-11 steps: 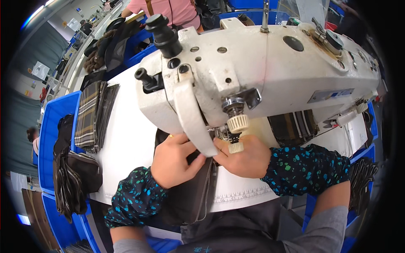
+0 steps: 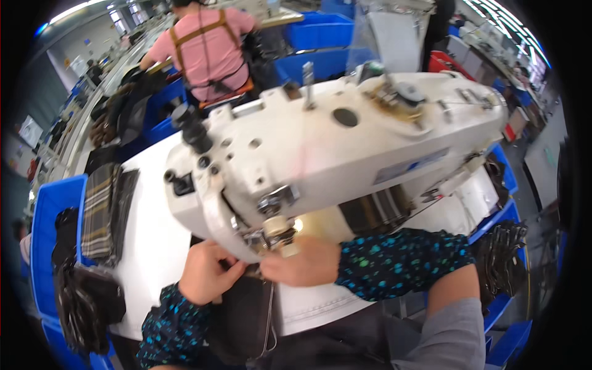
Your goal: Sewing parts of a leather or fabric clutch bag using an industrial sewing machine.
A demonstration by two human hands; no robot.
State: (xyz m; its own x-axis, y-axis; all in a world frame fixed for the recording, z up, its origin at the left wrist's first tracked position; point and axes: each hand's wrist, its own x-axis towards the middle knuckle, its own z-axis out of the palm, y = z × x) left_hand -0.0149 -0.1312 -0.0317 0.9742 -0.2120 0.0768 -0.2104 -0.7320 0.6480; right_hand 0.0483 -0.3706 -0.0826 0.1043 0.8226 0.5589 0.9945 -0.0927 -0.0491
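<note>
A white sewing machine [image 2: 320, 135] stands across the table in front of me. Below its needle area, a dark fabric piece [image 2: 240, 317] with a zipper-like strip [image 2: 269, 317] along its right edge hangs toward my lap. My left hand [image 2: 209, 271] is closed, thumb and fingers pinching the fabric's upper edge left of the presser foot. Close to the needle, my right hand [image 2: 302, 262] is closed at the top right of the same piece, beside the machine's pale knob [image 2: 275, 226]. The machine head and blur partly hide the fingertips.
Folded plaid cloth [image 2: 102, 213] lies at the table's left, beside a blue bin [image 2: 52, 246] draped with dark pieces [image 2: 86, 302]. More plaid cloth [image 2: 377, 209] lies behind the machine arm. Dark pieces [image 2: 502, 259] hang over a right-hand bin. A person in pink [image 2: 209, 49] sits beyond.
The view has tilted up and turned right, so machine and hands appear farther left and lower. Both hands stay at the fabric near the needle.
</note>
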